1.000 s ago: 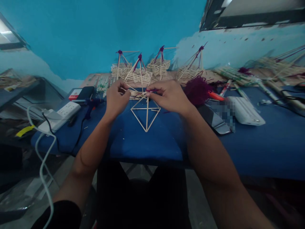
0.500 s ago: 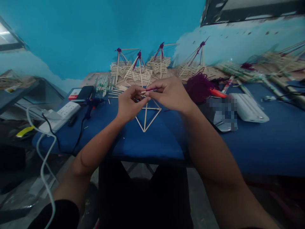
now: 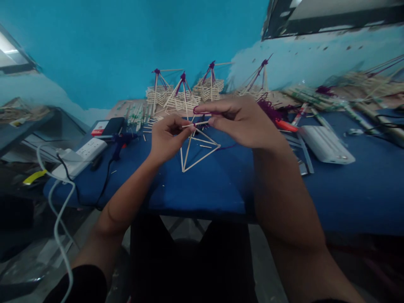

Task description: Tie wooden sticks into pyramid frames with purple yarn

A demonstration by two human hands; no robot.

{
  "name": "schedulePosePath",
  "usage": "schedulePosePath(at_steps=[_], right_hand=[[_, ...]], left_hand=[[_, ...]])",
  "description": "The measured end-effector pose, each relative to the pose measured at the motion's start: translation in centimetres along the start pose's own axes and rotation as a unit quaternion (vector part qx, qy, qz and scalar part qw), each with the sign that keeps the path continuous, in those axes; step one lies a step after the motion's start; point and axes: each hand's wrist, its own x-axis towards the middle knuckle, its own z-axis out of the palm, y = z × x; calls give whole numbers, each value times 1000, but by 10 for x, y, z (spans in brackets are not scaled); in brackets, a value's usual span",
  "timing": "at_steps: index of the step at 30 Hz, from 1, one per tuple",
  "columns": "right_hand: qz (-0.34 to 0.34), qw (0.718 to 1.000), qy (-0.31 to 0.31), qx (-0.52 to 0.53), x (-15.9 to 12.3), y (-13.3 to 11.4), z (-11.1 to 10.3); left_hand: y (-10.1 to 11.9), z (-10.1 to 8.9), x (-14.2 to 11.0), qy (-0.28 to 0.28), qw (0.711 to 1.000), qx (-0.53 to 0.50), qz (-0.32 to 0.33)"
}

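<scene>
My left hand (image 3: 167,136) is closed, pinching a short thin wooden stick (image 3: 203,123) near the top of a stick frame (image 3: 202,158). The frame has a triangular base resting on the table. Purple yarn (image 3: 202,110) wraps the short stick by my left fingertips and loops over the stretched index finger of my right hand (image 3: 244,122). My right thumb touches the stick's other end. The remaining right fingers curl inward, partly hidden. Behind the right hand lies a bundle of purple yarn (image 3: 269,107), partly covered by it.
Finished-looking stick models (image 3: 184,99) with purple tops line the wall. A blue glue gun (image 3: 118,145) and white power strip (image 3: 82,156) lie left on the blue table (image 3: 202,191). At right are a white power bank (image 3: 328,144) and an orange-handled tool (image 3: 287,125).
My right hand has drawn back to the right and its index finger has lifted and straightened, pulling the yarn into a loop. The stick frame has turned slightly, its front corner shifting left.
</scene>
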Motion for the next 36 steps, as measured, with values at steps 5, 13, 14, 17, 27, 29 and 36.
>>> schedulePosePath(at_steps=[5, 13, 14, 17, 27, 29, 36], right_hand=[[-19, 994, 55, 95, -12, -22, -10], [-102, 974, 109, 169, -30, -39, -38], [-105, 971, 115, 179, -29, -36, -41], [-104, 964, 115, 217, -18, -24, -44], [68, 956, 29, 284, 26, 35, 16], [104, 951, -18, 289, 28, 44, 30], [231, 913, 65, 330, 33, 65, 29]], left_hand=[[16, -9, 5, -18, 999, -29, -12], [44, -37, 32, -199, 966, -115, -115], [46, -38, 35, -230, 956, -119, -135], [45, -35, 36, -311, 924, -141, -171], [29, -7, 14, -290, 906, -241, -191], [27, -13, 17, -271, 910, -247, -194], [13, -46, 32, -229, 940, -186, -173]])
